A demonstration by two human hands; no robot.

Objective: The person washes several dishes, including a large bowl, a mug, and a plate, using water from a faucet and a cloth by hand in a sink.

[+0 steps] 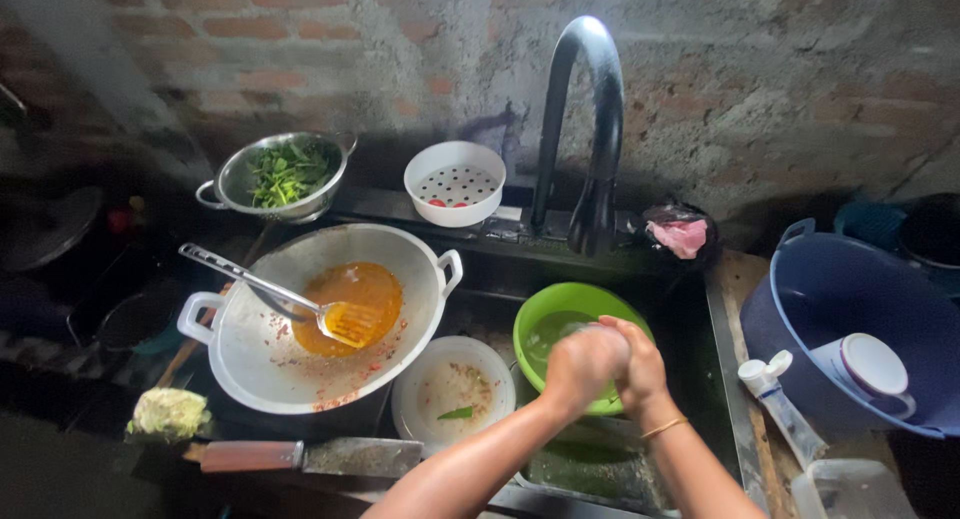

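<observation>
My left hand and my right hand are pressed together, fingers closed around each other, over a green bowl of cloudy water in the sink. I cannot see anything held between them. A gold bangle circles my right wrist. A dirty white plate with a green leaf scrap lies just left of the bowl. A black curved faucet arches above the sink.
A large wok with orange sauce and a metal spatula fills the left. Behind it stand a steel colander of greens and a white strainer. A cleaver lies near. A blue basin holding a cup stands right.
</observation>
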